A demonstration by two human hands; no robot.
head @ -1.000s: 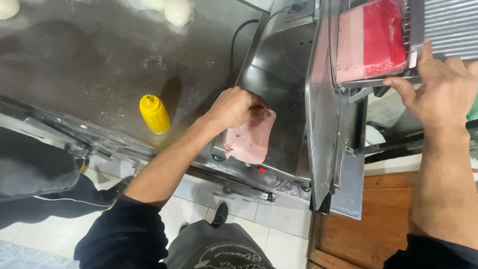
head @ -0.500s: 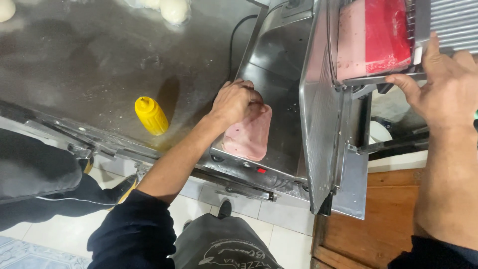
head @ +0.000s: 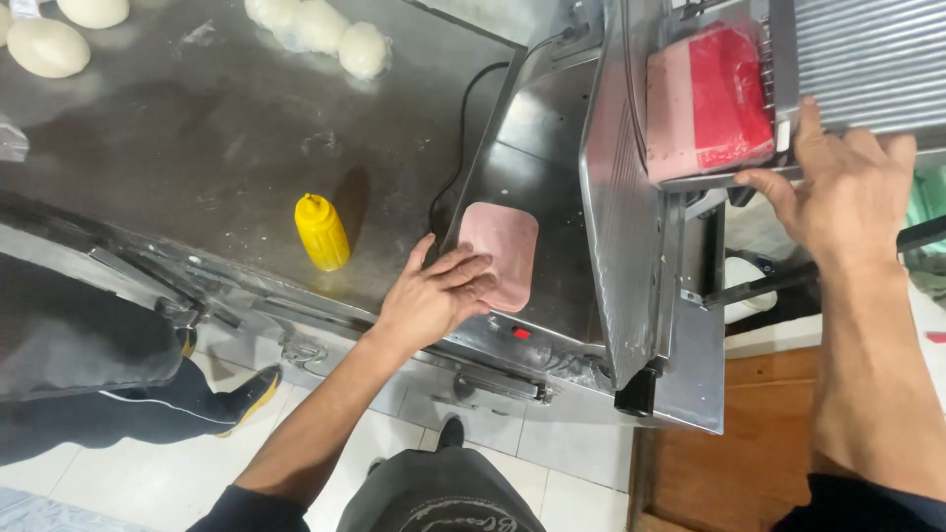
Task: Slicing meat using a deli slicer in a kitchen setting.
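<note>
My left hand [head: 434, 296] has let go of the pink meat slices [head: 501, 251]; they now lie flat on the slicer's tray, fingertips loosely touching. My right hand [head: 849, 187] still clasps the carriage holding the meat block [head: 708, 103].

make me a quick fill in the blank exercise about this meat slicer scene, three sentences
The left hand rests its fingers on a pink ____ of meat lying flat on the slicer's steel tray.
The right hand grips the carriage that holds the meat block, part pink and part ____.
The squeeze bottle standing on the steel counter is ____.

Missing words: slice; red; yellow
</note>
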